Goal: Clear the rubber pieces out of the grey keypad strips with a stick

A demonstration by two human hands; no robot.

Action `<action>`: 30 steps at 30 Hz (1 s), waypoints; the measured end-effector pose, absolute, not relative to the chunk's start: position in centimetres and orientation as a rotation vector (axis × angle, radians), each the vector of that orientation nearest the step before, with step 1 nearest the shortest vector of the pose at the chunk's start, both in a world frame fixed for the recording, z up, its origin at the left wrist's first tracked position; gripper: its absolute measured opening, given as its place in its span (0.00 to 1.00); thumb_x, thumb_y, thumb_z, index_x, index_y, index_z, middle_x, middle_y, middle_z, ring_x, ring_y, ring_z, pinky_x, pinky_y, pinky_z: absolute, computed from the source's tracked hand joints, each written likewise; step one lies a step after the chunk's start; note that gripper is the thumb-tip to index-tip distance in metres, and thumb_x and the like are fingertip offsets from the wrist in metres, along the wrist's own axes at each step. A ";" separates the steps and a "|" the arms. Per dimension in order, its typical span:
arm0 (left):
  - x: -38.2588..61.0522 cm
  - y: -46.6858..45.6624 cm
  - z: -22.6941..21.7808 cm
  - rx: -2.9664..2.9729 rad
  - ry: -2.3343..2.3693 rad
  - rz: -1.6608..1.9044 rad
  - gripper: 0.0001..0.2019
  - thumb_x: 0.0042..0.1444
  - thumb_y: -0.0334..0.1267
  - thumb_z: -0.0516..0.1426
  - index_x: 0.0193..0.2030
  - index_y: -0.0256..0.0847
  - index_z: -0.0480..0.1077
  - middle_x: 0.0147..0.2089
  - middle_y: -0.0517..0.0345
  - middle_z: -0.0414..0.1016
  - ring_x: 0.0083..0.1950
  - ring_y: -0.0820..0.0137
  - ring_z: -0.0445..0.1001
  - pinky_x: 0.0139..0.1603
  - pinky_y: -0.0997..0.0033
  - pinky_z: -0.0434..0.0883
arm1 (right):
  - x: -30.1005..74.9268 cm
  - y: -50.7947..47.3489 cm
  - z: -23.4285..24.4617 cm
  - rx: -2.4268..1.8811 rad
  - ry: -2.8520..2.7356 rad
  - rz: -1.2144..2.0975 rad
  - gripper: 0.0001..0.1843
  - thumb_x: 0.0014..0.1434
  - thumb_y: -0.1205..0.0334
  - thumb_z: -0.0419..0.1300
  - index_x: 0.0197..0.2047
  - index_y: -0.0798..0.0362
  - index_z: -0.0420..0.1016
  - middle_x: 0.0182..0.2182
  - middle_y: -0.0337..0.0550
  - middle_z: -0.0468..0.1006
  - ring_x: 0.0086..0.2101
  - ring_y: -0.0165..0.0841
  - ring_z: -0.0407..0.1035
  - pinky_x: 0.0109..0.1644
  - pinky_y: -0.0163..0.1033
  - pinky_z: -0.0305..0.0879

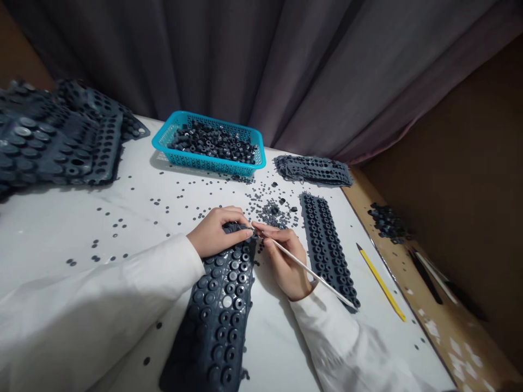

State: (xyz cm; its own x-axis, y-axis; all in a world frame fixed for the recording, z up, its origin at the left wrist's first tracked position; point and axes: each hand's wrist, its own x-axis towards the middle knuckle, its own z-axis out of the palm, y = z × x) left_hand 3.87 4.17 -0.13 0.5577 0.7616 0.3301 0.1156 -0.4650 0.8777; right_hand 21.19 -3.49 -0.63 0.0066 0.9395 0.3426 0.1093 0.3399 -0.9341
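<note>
The left hand [220, 233], thumb and fingers pinched around its far end, holds a dark grey rubber sheet studded with round rings [216, 305], which lies between the sleeves and runs out past the bottom of the view. The right hand [289, 262] grips a slender white stick [314, 275], its tip at the sheet's far right corner; the stick's rear end crosses the near end of a narrow dark ringed rubber strip [327, 245]. A bare lane of white tabletop [275, 337] separates sheet and right sleeve. Beyond the hands, small dark flat discs [272, 212] are strewn up to a turquoise perforated plastic basket [208, 159]. Leftward, the top is open save for scattered discs, up to a heap of dark rubber sheets [61, 141]. Rightward, a yellow pointed stick [382, 283] lies near the table's right edge.
</note>
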 end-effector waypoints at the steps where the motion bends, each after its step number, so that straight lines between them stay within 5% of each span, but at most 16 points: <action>1: 3.9 4.2 -0.1 1.920 0.710 0.932 0.05 0.53 0.36 0.58 0.31 0.38 0.73 0.31 0.58 0.71 0.36 0.70 0.71 0.41 0.70 0.65 | 21.2 -3.5 -0.6 -1.040 -1.405 0.879 0.02 0.61 0.62 0.57 0.36 0.50 0.68 0.46 0.47 0.78 0.48 0.37 0.72 0.53 0.49 0.66; 30: 3.9 4.2 -0.2 1.916 0.713 0.957 0.05 0.53 0.37 0.57 0.30 0.39 0.72 0.31 0.58 0.71 0.36 0.69 0.71 0.42 0.69 0.66 | 21.2 -3.4 -0.2 -0.996 -1.427 0.902 0.02 0.60 0.62 0.59 0.36 0.50 0.69 0.45 0.47 0.78 0.48 0.37 0.72 0.53 0.50 0.66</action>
